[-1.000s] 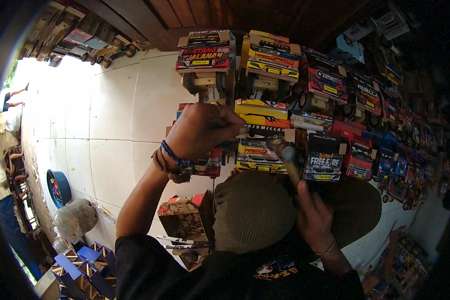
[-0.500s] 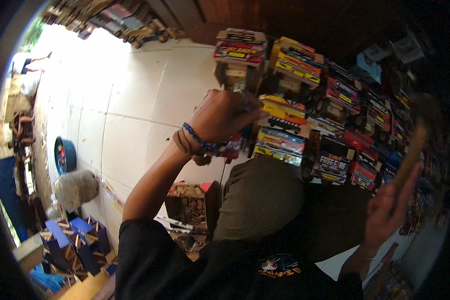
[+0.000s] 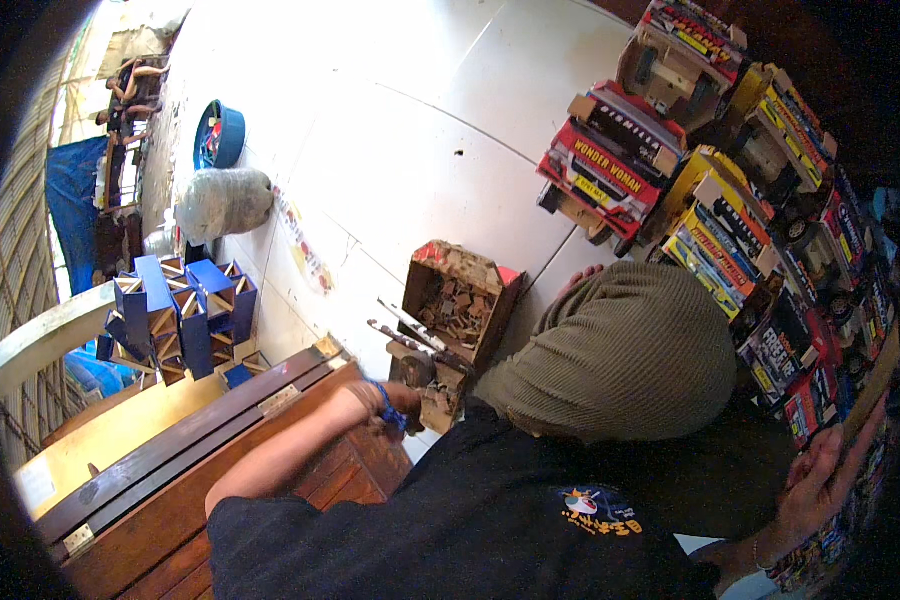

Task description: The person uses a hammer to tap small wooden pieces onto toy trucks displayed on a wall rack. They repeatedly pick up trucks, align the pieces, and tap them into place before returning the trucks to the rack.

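My left hand point(image 3: 406, 398) reaches down to the left, beside a wooden box point(image 3: 495, 338) holding small brown wood scraps. Below the scraps, loose tools and a dark roll point(image 3: 413, 368) lie close to that hand. Blur and the wrist hide its fingers, so I cannot tell whether they hold anything. At the far right my right hand point(image 3: 820, 482) is closed around the wooden handle point(image 3: 873, 385) of a hammer; the hammer's head is lost in the dark rim. A red toy truck point(image 3: 610, 170) stands on the tiles past my covered knee point(image 3: 630, 350).
Rows of colourful toy trucks point(image 3: 715, 250) crowd the right side. To the left are a brown wooden bench point(image 3: 270, 420) with hinges, stacked blue wooden pieces point(image 3: 182, 315), a wrapped bundle point(image 3: 225, 203) and a blue tub point(image 3: 232, 135). People point(image 3: 130, 90) sit far off at upper left.
My left hand has left the toy trucks and swung down-left to the scrap box. The view has turned left, showing the bench. My right hand still grips the hammer, now lower.
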Tool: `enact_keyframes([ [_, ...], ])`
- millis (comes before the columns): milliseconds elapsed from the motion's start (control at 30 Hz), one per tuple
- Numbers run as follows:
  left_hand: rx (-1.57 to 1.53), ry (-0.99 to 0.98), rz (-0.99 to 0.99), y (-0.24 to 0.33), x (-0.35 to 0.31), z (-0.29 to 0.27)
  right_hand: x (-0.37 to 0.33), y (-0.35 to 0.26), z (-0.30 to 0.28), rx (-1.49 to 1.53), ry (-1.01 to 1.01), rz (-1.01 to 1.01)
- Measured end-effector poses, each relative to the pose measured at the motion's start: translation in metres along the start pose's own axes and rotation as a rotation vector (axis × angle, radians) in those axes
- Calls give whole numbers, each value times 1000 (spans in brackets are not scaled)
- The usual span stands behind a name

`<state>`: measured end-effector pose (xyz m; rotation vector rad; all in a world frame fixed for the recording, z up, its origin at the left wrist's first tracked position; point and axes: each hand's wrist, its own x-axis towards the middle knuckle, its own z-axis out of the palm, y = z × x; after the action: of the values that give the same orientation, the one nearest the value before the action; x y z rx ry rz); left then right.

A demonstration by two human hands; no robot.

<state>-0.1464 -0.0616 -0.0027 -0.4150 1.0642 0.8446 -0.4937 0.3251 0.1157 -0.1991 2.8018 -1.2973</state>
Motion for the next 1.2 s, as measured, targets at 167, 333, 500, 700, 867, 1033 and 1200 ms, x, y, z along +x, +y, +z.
enact_keyframes([
  [167,145,849,-5,-55,120,65,-7,-4,-3,-177,-5,19],
  [333,-18,1007,-100,-65,177,87,0,-1,-6,-128,-100,-85],
  [500,-228,1128,-125,-69,182,111,4,-2,-14,-1,-40,-83],
  [700,-554,1333,2,-72,150,135,10,-7,-21,13,61,-90],
  [867,-656,939,-47,-13,20,102,17,-9,-23,158,123,-49],
  [1033,-464,474,206,116,-185,0,17,-6,-26,249,146,-41],
  [1200,-117,1115,860,269,-220,-49,16,4,-32,347,100,-144],
])
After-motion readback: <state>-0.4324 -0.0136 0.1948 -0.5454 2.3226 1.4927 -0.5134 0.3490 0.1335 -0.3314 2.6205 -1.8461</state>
